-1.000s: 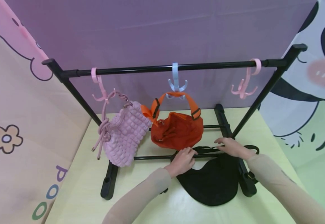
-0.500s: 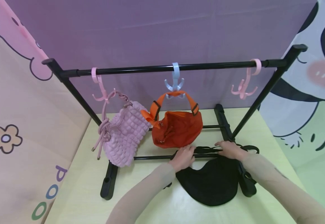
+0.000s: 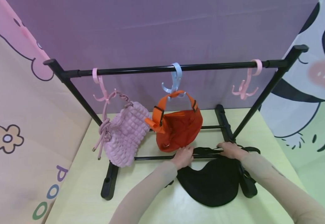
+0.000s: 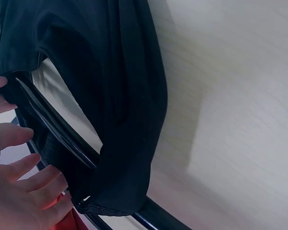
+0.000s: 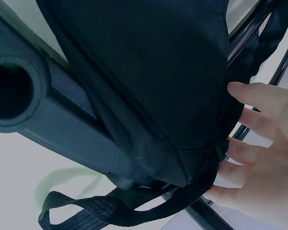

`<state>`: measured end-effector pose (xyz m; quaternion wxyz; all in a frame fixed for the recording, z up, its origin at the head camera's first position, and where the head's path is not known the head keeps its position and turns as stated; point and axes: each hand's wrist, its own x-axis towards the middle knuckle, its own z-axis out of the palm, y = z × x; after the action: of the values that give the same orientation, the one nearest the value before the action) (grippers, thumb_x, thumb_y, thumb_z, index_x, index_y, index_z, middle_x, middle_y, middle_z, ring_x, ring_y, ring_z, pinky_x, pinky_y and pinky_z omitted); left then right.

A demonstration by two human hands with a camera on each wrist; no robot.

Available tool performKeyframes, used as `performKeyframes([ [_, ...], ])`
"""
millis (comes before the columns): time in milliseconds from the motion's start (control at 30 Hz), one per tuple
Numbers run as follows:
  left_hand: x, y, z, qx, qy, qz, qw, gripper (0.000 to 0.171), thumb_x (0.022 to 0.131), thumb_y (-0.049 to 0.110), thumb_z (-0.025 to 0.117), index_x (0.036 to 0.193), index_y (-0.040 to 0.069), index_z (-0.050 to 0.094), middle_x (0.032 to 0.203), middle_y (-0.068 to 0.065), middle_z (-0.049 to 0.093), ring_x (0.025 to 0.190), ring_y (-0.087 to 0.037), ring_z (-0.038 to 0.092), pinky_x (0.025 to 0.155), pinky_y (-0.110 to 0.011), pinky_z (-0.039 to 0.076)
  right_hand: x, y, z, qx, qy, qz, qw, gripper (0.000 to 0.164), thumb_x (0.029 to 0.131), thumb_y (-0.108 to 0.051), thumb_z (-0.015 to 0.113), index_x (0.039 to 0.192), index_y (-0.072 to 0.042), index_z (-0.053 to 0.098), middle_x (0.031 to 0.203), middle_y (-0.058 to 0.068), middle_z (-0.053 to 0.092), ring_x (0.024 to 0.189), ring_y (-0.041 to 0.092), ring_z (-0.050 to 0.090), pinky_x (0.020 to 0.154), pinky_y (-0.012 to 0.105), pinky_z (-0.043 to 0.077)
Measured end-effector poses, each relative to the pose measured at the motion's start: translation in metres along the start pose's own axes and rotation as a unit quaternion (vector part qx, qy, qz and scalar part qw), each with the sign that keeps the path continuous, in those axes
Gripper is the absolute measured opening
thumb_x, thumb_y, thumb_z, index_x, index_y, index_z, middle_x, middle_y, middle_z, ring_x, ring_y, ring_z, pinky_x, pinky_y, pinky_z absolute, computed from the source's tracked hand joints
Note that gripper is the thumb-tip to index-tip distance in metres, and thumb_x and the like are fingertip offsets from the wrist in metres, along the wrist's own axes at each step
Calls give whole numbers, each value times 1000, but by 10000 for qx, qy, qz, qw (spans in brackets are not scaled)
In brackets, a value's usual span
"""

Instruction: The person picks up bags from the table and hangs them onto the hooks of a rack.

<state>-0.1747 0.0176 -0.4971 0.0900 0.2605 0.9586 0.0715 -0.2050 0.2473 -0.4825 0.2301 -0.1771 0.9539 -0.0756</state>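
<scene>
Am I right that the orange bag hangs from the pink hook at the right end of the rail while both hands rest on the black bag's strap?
Not quite: the head view shows the orange bag hanging from the blue hook at mid-rail; the right-end pink hook is bare. Both hands do rest on the black bag's strap.

Up top, a black rack (image 3: 168,67) spans the frame, its rail carrying three hooks: pink hook (image 3: 100,90) at upper left, blue hook (image 3: 173,81) in the centre, another pink hook (image 3: 245,84) at upper right, bare. A quilted pink bag (image 3: 126,133) hangs at left, just beside, perhaps touching, the orange bag (image 3: 179,129) at centre. Pale yellow-green table (image 3: 75,193) below.
</scene>
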Motion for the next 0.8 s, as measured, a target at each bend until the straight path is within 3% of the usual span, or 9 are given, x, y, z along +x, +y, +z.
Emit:
performKeyframes([
  [300,2,-3,2,358,155,127,9992,17,88,18,58,99,7,52,92,-5,60,86,-21,57,74,-30,43,-3,0,-3,-99,276,-479,9984,21,81,2,60,100,8,61,97,23,61,93,38,58,78,46,47],
  [533,2,-4,0,445,180,221,9986,7,87,13,59,93,9,58,87,-5,61,83,-21,52,71,-29,42,-8,-2,-8,-146,522,-784,9954,13,78,5,60,90,8,65,86,19,64,84,34,60,75,42,48],
  [800,2,-3,-2,517,122,301,9981,7,86,13,60,85,12,67,85,-1,64,79,-20,53,69,-29,40,-12,-4,-12,107,461,-517,9975,13,77,5,57,87,7,65,82,16,66,74,27,62,67,41,49],
])
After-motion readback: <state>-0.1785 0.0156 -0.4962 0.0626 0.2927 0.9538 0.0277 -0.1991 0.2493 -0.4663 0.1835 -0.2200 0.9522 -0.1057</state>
